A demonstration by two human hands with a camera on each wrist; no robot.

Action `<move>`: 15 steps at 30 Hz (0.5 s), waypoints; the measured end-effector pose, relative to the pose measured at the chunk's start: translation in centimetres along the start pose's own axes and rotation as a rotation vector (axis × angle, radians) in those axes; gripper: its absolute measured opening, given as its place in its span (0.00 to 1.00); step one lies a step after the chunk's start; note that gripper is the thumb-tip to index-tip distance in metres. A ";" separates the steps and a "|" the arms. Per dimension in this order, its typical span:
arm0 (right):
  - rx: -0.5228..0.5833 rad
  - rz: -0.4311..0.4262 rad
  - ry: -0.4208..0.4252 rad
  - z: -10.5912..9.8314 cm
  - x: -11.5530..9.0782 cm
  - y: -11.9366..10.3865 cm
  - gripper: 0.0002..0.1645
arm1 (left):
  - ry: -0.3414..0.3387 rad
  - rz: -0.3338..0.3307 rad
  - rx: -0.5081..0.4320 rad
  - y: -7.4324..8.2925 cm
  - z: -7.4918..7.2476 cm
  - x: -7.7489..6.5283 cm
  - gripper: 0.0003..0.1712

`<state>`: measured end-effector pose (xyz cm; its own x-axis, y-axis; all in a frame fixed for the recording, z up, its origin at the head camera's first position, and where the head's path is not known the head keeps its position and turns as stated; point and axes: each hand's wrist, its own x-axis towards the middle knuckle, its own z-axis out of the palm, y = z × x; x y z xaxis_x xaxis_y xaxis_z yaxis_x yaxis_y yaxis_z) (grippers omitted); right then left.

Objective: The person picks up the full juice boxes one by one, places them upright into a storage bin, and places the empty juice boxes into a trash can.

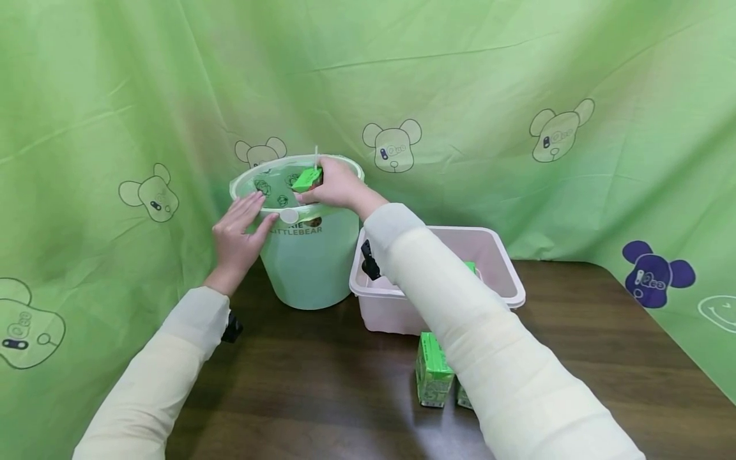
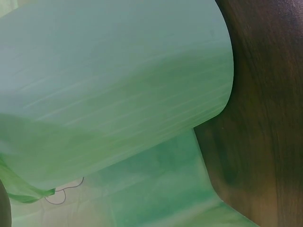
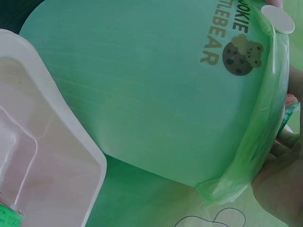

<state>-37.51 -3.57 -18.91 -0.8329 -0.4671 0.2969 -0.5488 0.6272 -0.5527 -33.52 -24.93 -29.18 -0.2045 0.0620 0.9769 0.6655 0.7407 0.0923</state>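
My right hand [image 1: 339,185] grips a green drink carton [image 1: 308,179], a white straw [image 1: 316,156] standing up from it, within the mouth of a mint-green trash bin [image 1: 313,265]. My left hand [image 1: 237,236] rests on the near-left part of the bin's rim, fingers extended over the edge and thumb spread along it. A thin green bag [image 3: 251,146] lines the bin and folds over its rim. Bear faces on the backdrop show through or within the bin's mouth. In the right wrist view, the held carton is mostly hidden behind the rim and fingers.
Right of the bin stands a pale pink basin [image 1: 391,314], partly behind my right sleeve, with a green carton [image 3: 9,216] inside. Two more green cartons stand in front of it on the dark wooden table [image 1: 299,390], one [image 1: 434,370] in fuller view. A green curtain [image 1: 460,64] hangs behind.
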 end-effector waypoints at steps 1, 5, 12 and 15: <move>-0.002 -0.004 -0.002 0.0 0.0 0.0 0.40 | 0.003 -0.004 -0.004 0.0 0.0 0.0 0.32; -0.012 -0.015 -0.007 0.0 0.0 0.0 0.39 | 0.011 -0.009 -0.007 0.0 0.0 -0.1 0.32; -0.049 0.018 -0.016 -0.2 -0.1 -0.1 0.49 | 0.015 -0.002 -0.006 0.1 0.0 -0.1 0.32; -0.071 0.025 -0.024 -0.3 -0.2 -0.2 0.50 | 0.012 -0.003 -0.010 0.1 0.0 0.0 0.31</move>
<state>-37.28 -3.41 -18.60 -0.8451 -0.4646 0.2646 -0.5320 0.6813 -0.5027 -33.43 -24.89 -29.19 -0.1983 0.0515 0.9788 0.6720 0.7341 0.0975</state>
